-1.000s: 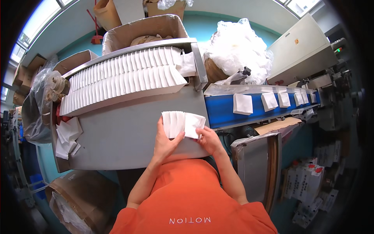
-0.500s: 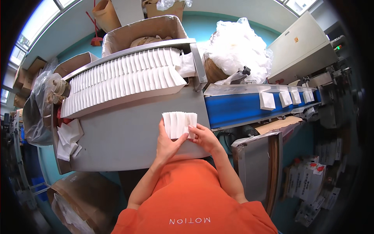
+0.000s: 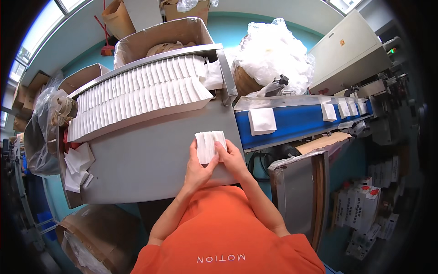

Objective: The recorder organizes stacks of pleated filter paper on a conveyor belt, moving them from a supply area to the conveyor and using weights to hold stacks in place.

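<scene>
Between my two hands, above the front of a grey metal table (image 3: pixel 141 169), is a small block of white folded paper napkins (image 3: pixel 208 145), their folded edges facing up. My left hand (image 3: pixel 199 170) grips its left side, with the thumb across the near face. On the right side, my right hand (image 3: pixel 232 160) presses with thumb and fingers. Two long rows of the same white napkins (image 3: pixel 141 100) stand packed together along the table's far side. Loose, crumpled napkins (image 3: pixel 78 166) lie at its left end.
To the right runs a blue conveyor belt (image 3: pixel 296 123) carrying separate white napkin stacks (image 3: pixel 262 121). Behind it sits a heap of white plastic bags (image 3: pixel 276 55). An open cardboard box (image 3: pixel 164 34) stands beyond the table, and a brown sack (image 3: pixel 100 233) at lower left.
The napkins in my hands, spread in loose sections before, are now squeezed into a narrower, tighter block. A napkin stack has appeared on the conveyor's near end.
</scene>
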A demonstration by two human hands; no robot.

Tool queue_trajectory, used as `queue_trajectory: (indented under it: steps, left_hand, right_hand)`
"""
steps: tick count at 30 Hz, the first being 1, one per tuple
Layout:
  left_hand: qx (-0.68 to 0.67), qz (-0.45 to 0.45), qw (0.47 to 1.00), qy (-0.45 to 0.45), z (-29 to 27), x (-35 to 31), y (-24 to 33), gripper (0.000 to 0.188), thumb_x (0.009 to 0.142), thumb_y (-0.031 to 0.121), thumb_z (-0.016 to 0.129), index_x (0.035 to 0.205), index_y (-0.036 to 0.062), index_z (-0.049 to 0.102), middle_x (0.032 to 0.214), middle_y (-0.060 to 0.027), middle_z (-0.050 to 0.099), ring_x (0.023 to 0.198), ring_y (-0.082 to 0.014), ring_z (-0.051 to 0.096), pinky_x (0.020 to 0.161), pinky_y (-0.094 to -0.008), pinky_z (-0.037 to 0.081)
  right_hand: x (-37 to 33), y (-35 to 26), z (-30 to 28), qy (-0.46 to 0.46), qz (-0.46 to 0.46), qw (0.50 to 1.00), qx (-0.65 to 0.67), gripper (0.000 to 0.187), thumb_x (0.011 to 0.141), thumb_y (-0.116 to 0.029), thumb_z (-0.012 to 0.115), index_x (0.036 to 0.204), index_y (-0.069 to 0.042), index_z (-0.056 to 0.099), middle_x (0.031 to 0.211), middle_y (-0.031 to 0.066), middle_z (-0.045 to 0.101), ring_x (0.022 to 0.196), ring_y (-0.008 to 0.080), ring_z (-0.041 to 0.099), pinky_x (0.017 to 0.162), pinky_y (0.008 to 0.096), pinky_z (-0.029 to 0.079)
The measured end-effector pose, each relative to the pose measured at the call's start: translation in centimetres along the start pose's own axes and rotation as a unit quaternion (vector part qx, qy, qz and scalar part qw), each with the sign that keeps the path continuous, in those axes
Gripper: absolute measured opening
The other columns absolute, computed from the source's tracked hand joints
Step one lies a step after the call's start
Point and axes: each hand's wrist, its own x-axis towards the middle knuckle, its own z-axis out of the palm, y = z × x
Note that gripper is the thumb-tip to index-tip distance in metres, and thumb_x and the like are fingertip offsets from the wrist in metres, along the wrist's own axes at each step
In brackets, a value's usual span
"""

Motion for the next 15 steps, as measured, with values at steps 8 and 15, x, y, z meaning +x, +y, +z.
queue_trajectory:
  steps: [8,15]
  left_hand:
    - [0.034,0.023,0.999,0.023,-0.2,0.1,-1.2,0.082,0.085,0.030,0.073,0.144,-0.0019,0.026,0.128,-0.0238,0.054,0.118,-0.0307,0.056,0.099,-0.0373,0.044]
    - [-0.021,0.025,0.997,-0.064,0.8,0.1,-2.9,0.061,0.099,0.028,0.056,0.147,0.0007,0.031,0.136,-0.0151,0.051,0.122,-0.0199,0.052,0.101,-0.0310,0.041]
  right_hand:
    - [0.4,2.1,-4.9,0.120,0.087,0.965,0.216,0.034,0.097,-0.022,0.058,0.121,0.002,0.052,0.108,0.0118,0.063,0.089,0.0225,0.067,0.072,0.0278,0.055]
    - [-0.6,1.1,-1.7,0.005,-0.038,0.986,-0.162,0.050,0.096,-0.042,0.059,0.120,0.001,0.054,0.106,0.0086,0.064,0.095,0.0125,0.059,0.082,0.0272,0.048]
